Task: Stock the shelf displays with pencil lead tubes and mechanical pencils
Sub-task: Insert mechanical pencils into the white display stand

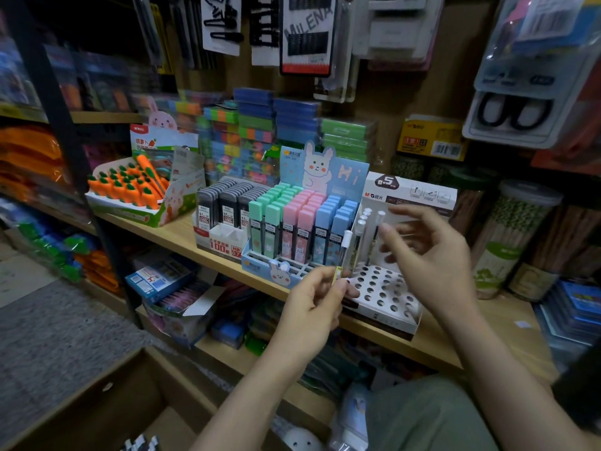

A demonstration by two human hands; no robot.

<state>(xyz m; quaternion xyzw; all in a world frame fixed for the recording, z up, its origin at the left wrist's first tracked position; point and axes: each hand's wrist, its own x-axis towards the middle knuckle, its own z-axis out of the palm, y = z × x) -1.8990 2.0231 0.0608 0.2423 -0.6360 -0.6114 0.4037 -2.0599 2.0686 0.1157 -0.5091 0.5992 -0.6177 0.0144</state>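
1. Head view: the left hand pinches a slim clear lead tube near its lower end, at the yellow label, between thumb and fingertips; the tube stands almost upright, its white cap at the top
2. That tube rises above the left grip, just in front of the near left corner of the white display box, whose sloping top is full of round holes; whether its lower tip touches the box is hidden by the fingers
3. A few more white-capped tubes stand upright in the holes at the back left of the white box, just behind the held one
4. The right hand hovers above the white box with fingers spread and loosely bent, grasping nothing; it is blurred, and lies to the right of the standing tubes, close to but apart from them
5. Left of the white box, touching it, sits a blue rabbit display with rows of green, pink and blue capped lead cases; its front slots are vacant
6. Further left stands a box of black lead cases, then a carton of carrot-shaped items, all on the wooden shelf
7. A cardboard box shows at the lower left, below the shelf
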